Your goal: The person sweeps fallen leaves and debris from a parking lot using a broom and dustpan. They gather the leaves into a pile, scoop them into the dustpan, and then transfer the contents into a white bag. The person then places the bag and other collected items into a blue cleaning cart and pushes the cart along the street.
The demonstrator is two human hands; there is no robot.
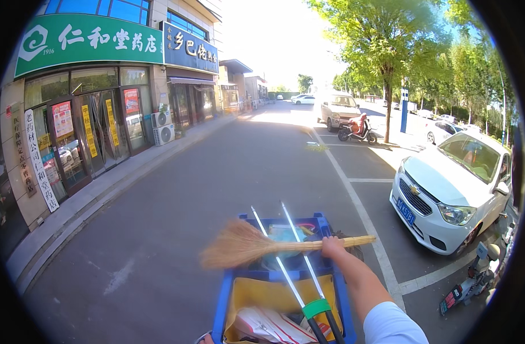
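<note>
My right hand (332,247) is closed around the handle of a straw broom (241,245). The broom lies sideways across a blue plastic cart (222,303), bristles to the left. Under it run the two metal arms of long litter tongs (317,308), joined by a green band, their black grips toward me. A yellow lining (251,289) covers the cart's near compartment, where a white bag with red stripes (262,324) rests. Mixed litter (288,234) shows in the front compartment, partly hidden by the broom. Only a sliver of my left hand (207,339) appears at the bottom edge, by the cart's near left corner.
A white car (449,189) is parked on the right, near a parked scooter (473,275). Further ahead stand a red-covered scooter (358,129), a van (340,107) and a tree (388,103). Shopfronts with a kerb (112,189) line the left. Litter (316,146) lies on the asphalt.
</note>
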